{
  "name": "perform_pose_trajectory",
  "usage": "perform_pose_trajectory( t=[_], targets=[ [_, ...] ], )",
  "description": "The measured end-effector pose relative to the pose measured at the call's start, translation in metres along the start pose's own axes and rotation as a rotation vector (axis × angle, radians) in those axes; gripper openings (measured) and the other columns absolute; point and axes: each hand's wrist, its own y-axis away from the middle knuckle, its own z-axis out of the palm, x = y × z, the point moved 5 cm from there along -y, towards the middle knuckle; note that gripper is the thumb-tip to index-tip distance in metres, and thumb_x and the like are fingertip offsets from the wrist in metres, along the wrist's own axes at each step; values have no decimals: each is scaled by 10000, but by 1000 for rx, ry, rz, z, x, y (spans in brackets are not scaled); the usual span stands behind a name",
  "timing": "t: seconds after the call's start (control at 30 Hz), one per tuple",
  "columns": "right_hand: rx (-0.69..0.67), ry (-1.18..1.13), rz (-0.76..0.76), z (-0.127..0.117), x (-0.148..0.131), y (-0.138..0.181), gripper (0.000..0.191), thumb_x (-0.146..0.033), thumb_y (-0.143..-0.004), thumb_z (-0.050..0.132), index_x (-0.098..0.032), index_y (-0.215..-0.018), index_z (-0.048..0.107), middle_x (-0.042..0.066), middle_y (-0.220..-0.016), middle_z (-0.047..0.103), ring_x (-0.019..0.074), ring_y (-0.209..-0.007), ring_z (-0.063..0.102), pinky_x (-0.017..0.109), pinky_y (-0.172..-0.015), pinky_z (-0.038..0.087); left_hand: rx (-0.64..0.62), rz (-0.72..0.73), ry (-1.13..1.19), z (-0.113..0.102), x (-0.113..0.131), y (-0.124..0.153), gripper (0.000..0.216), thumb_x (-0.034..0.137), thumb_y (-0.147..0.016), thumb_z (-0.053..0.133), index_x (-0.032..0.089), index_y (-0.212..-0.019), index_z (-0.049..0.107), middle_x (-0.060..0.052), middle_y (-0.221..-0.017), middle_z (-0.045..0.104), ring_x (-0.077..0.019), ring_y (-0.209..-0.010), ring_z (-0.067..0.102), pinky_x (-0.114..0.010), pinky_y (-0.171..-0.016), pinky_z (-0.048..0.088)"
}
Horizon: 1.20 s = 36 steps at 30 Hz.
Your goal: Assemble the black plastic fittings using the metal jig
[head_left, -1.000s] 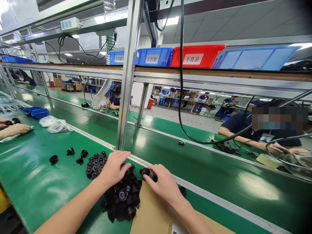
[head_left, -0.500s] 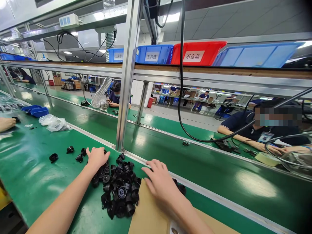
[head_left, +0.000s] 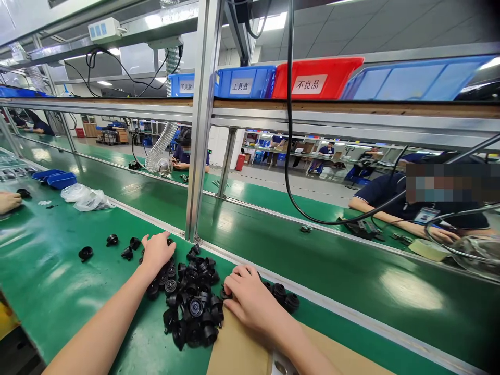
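Observation:
My left hand [head_left: 158, 251] is bent down over the left edge of a pile of small black round plastic parts [head_left: 195, 307]. Its fingers curl downward with their tips hidden, and black parts show beside and under it. Right of the pile, my right hand [head_left: 248, 294] has its fingers bent together at a black plastic part [head_left: 225, 292], which is partly covered. Beneath the right wrist lies a tan cardboard sheet [head_left: 230, 349]. More black parts [head_left: 279, 292] sit in a row behind the right hand, by the metal rail.
Loose black parts [head_left: 85, 253] lie left on the green bench [head_left: 58, 291]. Farther back are a clear plastic bag [head_left: 88, 198] and blue trays [head_left: 58, 178]. A metal post [head_left: 199, 125] and hanging black cable [head_left: 289, 146] stand ahead. Co-workers sit opposite; another person's hand [head_left: 8, 202] is at far left.
My right hand has drawn slightly left and down, its fingers curling in at a black part at the pile's edge. My left hand has hardly moved.

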Motion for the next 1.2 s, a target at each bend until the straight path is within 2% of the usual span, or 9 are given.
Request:
perform_pose_trajectory(
  t=[0.13, 0.3, 0.43, 0.53, 0.6, 0.67, 0.77, 0.9, 1.2],
  targets=[
    [-20, -8, 22, -3, -3, 2, 235, -162, -833, 741, -206, -1027, 616, 70, -1004, 687, 287, -1072, 534, 496, -1022, 407, 52, 172, 186, -10, 30, 14, 425, 300, -986, 537, 148, -1359, 672, -166, -1389, 727, -346, -1280, 687, -481, -1121, 522],
    [-29, -56, -9, -8, -4, 3, 193, -189, -880, 700, -230, -1067, 685, 83, -1026, 709, 329, -1144, 535, 575, -1083, 373, 22, 395, 393, -9, 79, 55, 402, 307, -1056, 468, 191, -1422, 588, -124, -1379, 715, -275, -1263, 691, -413, -1088, 573],
    [159, -451, 180, -31, 19, 3, 232, -291, -956, 665, -251, -1184, 680, 98, -1164, 681, 288, -1144, 581, 504, -1053, 455, -73, 541, 578, -6, 107, 90, 440, 308, -1062, 522, 224, -1493, 535, -119, -1410, 683, -261, -1290, 663, -407, -1126, 546],
    [243, -879, 225, -42, 34, 2, 330, -475, -989, 667, -250, -1230, 662, 93, -1194, 691, 253, -1097, 634, 438, -1015, 497, -164, 498, 790, -5, 116, 106, 492, 300, -996, 664, 249, -1475, 564, -92, -1252, 735, -240, -1044, 724, -371, -964, 595],
    [234, -1091, 205, -43, 39, 1, 419, -553, -957, 711, -243, -1233, 662, 88, -1168, 702, 235, -1036, 655, 393, -942, 522, -198, 412, 873, -4, 118, 111, 440, 291, -911, 777, 250, -1336, 672, -51, -1079, 760, -207, -853, 705, -320, -815, 588],
    [214, -1197, 181, -41, 41, 0, 452, -558, -928, 757, -246, -1242, 667, 83, -1163, 705, 218, -1004, 662, 367, -907, 530, -217, 341, 934, -4, 119, 113, 350, 277, -838, 849, 243, -1172, 751, -25, -964, 755, -188, -782, 672, -291, -751, 560],
    [196, -1172, 159, -41, 40, 2, 424, -513, -927, 780, -260, -1253, 684, 86, -1197, 711, 229, -1061, 670, 388, -967, 526, -244, 301, 1058, -3, 122, 115, 301, 265, -832, 843, 241, -1127, 787, -42, -1031, 761, -197, -849, 687, -286, -785, 567],
    [237, -908, 183, -50, 31, 7, 344, -447, -940, 772, -290, -1241, 717, 80, -1240, 708, 268, -1189, 647, 444, -1079, 485, -267, 287, 1166, 1, 123, 115, 333, 269, -870, 808, 261, -1203, 800, -68, -1185, 764, -219, -963, 717, -295, -840, 589],
    [289, -670, 129, -64, 2, 9, 292, -274, -950, 723, -318, -1239, 718, 57, -1151, 664, 247, -1149, 607, 407, -1031, 498, -247, 362, 1154, 7, 122, 118, 390, 255, -927, 782, 298, -1315, 773, -73, -1304, 759, -269, -1159, 706, -348, -971, 593]
  ],
)
